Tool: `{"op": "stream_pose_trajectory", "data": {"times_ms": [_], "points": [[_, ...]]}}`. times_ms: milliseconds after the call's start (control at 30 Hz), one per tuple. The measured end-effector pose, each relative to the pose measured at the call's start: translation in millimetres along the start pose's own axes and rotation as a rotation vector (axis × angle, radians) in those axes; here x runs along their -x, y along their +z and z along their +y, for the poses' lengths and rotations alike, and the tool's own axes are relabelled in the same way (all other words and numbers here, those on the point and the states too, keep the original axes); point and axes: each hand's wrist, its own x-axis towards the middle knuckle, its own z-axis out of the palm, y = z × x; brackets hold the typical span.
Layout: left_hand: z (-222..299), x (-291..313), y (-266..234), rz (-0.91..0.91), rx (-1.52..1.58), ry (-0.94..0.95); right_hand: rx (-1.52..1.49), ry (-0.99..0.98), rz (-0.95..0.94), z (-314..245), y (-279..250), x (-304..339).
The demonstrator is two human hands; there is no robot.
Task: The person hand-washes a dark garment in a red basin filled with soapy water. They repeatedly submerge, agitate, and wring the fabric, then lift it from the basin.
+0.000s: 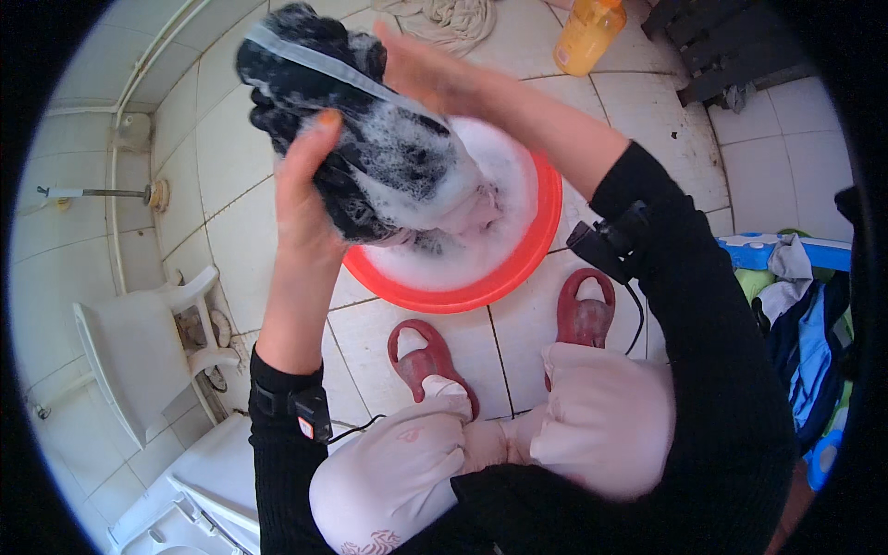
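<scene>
Tiled flr (666,139); L hand (308,199) grip clamped on sudsy blk cloth (398,162) over red basin (439,300); R hand (437,83) blurred, can't tell grip.

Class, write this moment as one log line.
left hand: holding soapy black cloth | right hand: beside it, blurred | red basin: below, foam inside

The floor (532,350) is viewed downward from head height, in fisheye; the red basin (549,199) is framed close, just above centre, but toward the edges distances can hardly be judged.
</scene>
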Motion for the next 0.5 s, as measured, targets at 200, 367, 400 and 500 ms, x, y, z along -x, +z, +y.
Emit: {"op": "stream_pose_trajectory", "data": {"times_ms": [200, 367, 400, 500], "points": [[45.6, -14.1, -10.5, -0.184, 0.200, 0.040, -0.293, 0.423, -0.167, 31.1, -18.7, 42.6], [42.9, -9.6, -57.3, 0.063, 0.157, 0.158, -0.074, 0.415, -0.010, 11.7, -11.1, 94.5], [32.2, -8.5, -67.5, 0.102, 0.137, 0.180, 0.063, 0.363, 0.037, 10.4, -11.9, 101.2], [-12.0, -6.9, -93.0, 0.272, 0.128, 0.140, 0.377, 0.344, 0.027, 16.4, -23.4, 108.8]]}}
